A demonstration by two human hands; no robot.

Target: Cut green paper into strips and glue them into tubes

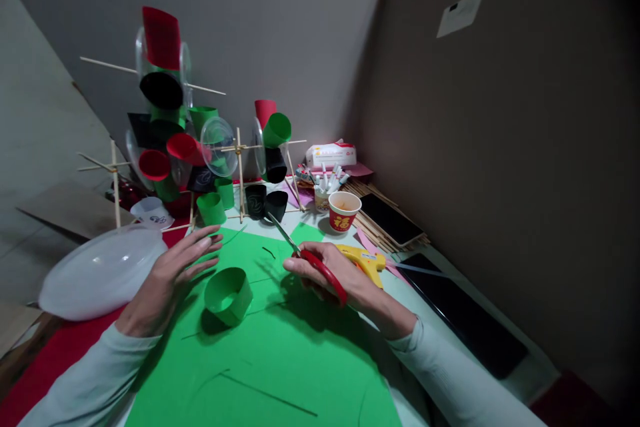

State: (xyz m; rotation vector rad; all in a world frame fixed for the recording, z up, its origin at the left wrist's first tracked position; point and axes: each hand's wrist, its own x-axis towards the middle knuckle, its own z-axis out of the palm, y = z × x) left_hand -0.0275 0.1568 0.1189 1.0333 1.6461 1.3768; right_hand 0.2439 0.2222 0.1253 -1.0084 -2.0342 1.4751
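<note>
My right hand (320, 268) grips red-handled scissors (324, 265), their metal blades pointing up and to the left over a large green paper sheet (260, 367). With fingers apart and nothing in it, my left hand (183, 265) hovers at the sheet's left side. Just right of that hand, a green paper ring (234, 300) stands on the sheet. Thin dark strips (270, 395) lie on the green surface near the front, and a short dark scrap (269, 253) lies near the scissor tips.
A stick frame (241, 173) with paper cups and clear discs stands at the back left. A white balloon (103, 273) sits at the left. Rightward are a yellow glue gun (365, 260), a red-and-white cup (344, 219), sticks, a phone (390, 219) and a black slab (463, 313).
</note>
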